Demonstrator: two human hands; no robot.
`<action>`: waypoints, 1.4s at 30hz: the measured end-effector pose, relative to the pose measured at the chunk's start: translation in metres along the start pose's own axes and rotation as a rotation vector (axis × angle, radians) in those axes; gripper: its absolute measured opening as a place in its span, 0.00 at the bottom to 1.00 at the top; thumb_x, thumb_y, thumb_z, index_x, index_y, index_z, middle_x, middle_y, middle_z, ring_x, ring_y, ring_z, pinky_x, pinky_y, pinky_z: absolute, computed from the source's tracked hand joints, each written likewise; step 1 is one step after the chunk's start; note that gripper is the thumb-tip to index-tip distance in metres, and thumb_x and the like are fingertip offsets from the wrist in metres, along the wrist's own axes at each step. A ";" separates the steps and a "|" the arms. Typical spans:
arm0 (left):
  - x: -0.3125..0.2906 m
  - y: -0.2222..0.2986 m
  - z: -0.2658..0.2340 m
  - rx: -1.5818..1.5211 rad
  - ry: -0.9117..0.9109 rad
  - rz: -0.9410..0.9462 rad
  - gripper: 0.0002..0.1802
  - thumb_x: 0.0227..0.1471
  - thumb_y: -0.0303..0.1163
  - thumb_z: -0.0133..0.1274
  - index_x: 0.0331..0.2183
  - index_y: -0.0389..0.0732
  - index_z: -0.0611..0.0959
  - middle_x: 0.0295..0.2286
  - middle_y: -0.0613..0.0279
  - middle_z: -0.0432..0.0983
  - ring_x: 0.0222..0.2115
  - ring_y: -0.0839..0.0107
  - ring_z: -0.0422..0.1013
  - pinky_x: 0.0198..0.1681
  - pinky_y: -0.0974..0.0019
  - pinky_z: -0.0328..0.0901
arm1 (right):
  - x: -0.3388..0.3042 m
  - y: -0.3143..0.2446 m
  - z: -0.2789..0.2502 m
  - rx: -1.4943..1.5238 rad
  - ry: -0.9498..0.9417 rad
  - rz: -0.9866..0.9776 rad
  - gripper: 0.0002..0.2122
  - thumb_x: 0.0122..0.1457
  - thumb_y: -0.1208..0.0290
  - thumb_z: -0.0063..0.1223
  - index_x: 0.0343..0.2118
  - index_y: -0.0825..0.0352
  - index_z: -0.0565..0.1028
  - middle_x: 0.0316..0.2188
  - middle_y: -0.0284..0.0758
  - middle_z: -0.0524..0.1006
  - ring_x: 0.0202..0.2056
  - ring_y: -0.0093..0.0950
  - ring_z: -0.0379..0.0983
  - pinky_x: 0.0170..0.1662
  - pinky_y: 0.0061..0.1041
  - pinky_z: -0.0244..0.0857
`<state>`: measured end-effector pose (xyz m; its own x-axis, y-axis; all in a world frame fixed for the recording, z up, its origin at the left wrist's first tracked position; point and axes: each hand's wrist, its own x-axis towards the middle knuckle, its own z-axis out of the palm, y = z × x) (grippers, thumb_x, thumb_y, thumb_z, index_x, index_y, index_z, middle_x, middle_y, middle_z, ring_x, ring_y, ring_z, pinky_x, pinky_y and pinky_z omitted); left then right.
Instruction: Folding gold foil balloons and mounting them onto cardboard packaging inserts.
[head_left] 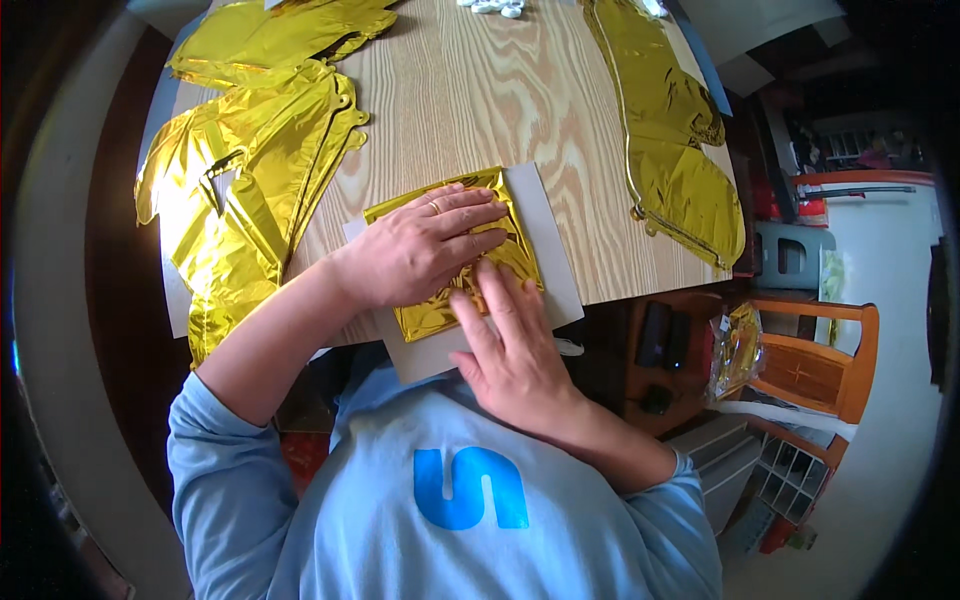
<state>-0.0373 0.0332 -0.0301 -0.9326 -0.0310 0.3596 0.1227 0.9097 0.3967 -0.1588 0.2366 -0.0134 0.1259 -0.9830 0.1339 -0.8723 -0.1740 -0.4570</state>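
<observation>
A gold foil balloon (420,318), folded into a flat, roughly square packet, lies on a grey card (552,245) at the table's near edge. My left hand (420,248) rests flat across the top of the packet, fingers stretched toward the right, a ring on one of them. Just below it, my right hand (512,345) touches the packet's near right part with its fingertips, fingers extended and slightly apart. Both palms hide much of the foil. The card sticks out from under the packet on the right and near sides.
Unfolded flat gold foil balloons lie on the wooden table (470,100): one at left (250,180), another at far left (270,42), one along the right edge (670,150). Small white pieces (495,6) sit at the far edge. A wooden chair (815,365) stands at right.
</observation>
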 end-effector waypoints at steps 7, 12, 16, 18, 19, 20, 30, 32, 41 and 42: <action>0.002 0.001 -0.003 -0.001 -0.042 -0.005 0.26 0.51 0.28 0.58 0.53 0.37 0.79 0.58 0.49 0.69 0.61 0.49 0.64 0.65 0.48 0.59 | -0.004 0.002 0.003 -0.123 -0.052 0.024 0.38 0.60 0.56 0.58 0.68 0.69 0.57 0.67 0.62 0.51 0.67 0.61 0.47 0.67 0.60 0.45; 0.000 0.000 -0.001 -0.015 -0.025 -0.011 0.26 0.50 0.27 0.58 0.53 0.37 0.79 0.58 0.49 0.69 0.61 0.49 0.64 0.65 0.48 0.59 | -0.004 0.005 -0.004 -0.089 -0.025 0.048 0.38 0.61 0.50 0.54 0.65 0.75 0.59 0.66 0.63 0.53 0.67 0.62 0.47 0.68 0.60 0.44; 0.001 0.002 -0.002 0.016 -0.032 -0.026 0.26 0.52 0.29 0.56 0.54 0.38 0.79 0.58 0.50 0.70 0.62 0.52 0.63 0.67 0.51 0.57 | -0.007 0.015 -0.013 -0.169 -0.011 0.138 0.39 0.63 0.48 0.50 0.64 0.79 0.59 0.66 0.62 0.54 0.68 0.58 0.48 0.69 0.57 0.42; 0.000 0.002 -0.001 0.021 -0.033 -0.025 0.26 0.52 0.29 0.56 0.54 0.38 0.79 0.58 0.50 0.70 0.62 0.52 0.63 0.67 0.51 0.57 | -0.009 0.015 -0.013 -0.191 -0.031 0.162 0.39 0.64 0.49 0.50 0.66 0.79 0.56 0.67 0.60 0.53 0.69 0.56 0.48 0.69 0.56 0.41; 0.000 0.001 0.000 0.007 -0.028 -0.023 0.26 0.51 0.28 0.57 0.54 0.38 0.79 0.58 0.50 0.69 0.61 0.51 0.64 0.66 0.50 0.58 | -0.009 0.015 -0.012 -0.209 -0.045 0.166 0.39 0.63 0.49 0.50 0.66 0.79 0.56 0.67 0.59 0.53 0.69 0.56 0.47 0.70 0.56 0.40; 0.000 0.000 0.000 -0.007 -0.023 -0.021 0.27 0.50 0.26 0.58 0.54 0.37 0.79 0.58 0.50 0.69 0.61 0.51 0.64 0.66 0.49 0.58 | -0.009 0.014 -0.012 -0.227 -0.059 0.169 0.39 0.63 0.49 0.51 0.66 0.78 0.56 0.68 0.59 0.53 0.69 0.56 0.47 0.70 0.56 0.39; 0.000 0.005 -0.004 0.045 -0.055 -0.036 0.26 0.54 0.32 0.57 0.55 0.39 0.78 0.59 0.51 0.68 0.62 0.52 0.62 0.67 0.46 0.55 | -0.010 0.010 -0.010 -0.221 -0.114 0.201 0.44 0.59 0.50 0.57 0.68 0.78 0.52 0.69 0.61 0.47 0.70 0.57 0.42 0.71 0.56 0.33; 0.002 0.007 -0.006 0.059 -0.062 -0.038 0.26 0.54 0.33 0.57 0.55 0.39 0.78 0.58 0.51 0.68 0.62 0.52 0.62 0.67 0.45 0.54 | -0.009 0.008 -0.010 -0.204 -0.098 0.195 0.44 0.58 0.50 0.57 0.68 0.78 0.51 0.69 0.61 0.47 0.70 0.57 0.42 0.71 0.56 0.33; 0.004 0.003 -0.016 -0.023 0.091 -0.190 0.22 0.53 0.32 0.59 0.51 0.40 0.80 0.52 0.52 0.73 0.55 0.52 0.70 0.58 0.50 0.65 | 0.002 0.012 -0.005 -0.130 -0.015 0.025 0.38 0.61 0.54 0.55 0.64 0.80 0.59 0.64 0.64 0.54 0.68 0.59 0.48 0.68 0.55 0.47; 0.005 0.002 -0.019 -0.086 0.156 -0.260 0.22 0.53 0.31 0.59 0.50 0.40 0.81 0.51 0.52 0.74 0.52 0.51 0.72 0.55 0.52 0.68 | 0.002 0.012 -0.007 -0.123 -0.018 0.027 0.36 0.61 0.55 0.56 0.63 0.80 0.60 0.64 0.64 0.55 0.67 0.59 0.49 0.68 0.54 0.47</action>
<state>-0.0356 0.0271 -0.0118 -0.8742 -0.3267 0.3592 -0.0785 0.8252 0.5594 -0.1725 0.2326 -0.0130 0.1092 -0.9882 0.1072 -0.9268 -0.1402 -0.3484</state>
